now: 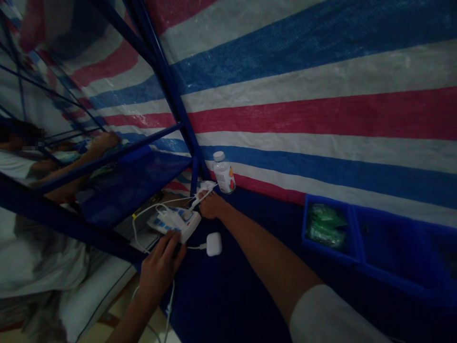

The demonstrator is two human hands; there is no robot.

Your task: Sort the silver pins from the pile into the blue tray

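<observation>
A white power strip (189, 228) with plugs and white cables in it lies at the left edge of the dark blue table (221, 295). My left hand (160, 262) grips the strip's near end, fingers bent over its edge. Beyond the strip, my right hand (211, 206) is closed beside a white cable and a crumpled white wrapper (207, 186); the fingertips are partly hidden, and what they hold is unclear. A white earbud case (213, 244) with a cable plugged into it rests between my two arms.
A clear bottle with a white cap (224, 176) stands against the striped tarp (303, 109). Blue bins (357, 238) sit at right, one with green packets (326, 226). Blue frame bars (174, 95) rise at left. Another person's arm (82, 162) shows beyond them.
</observation>
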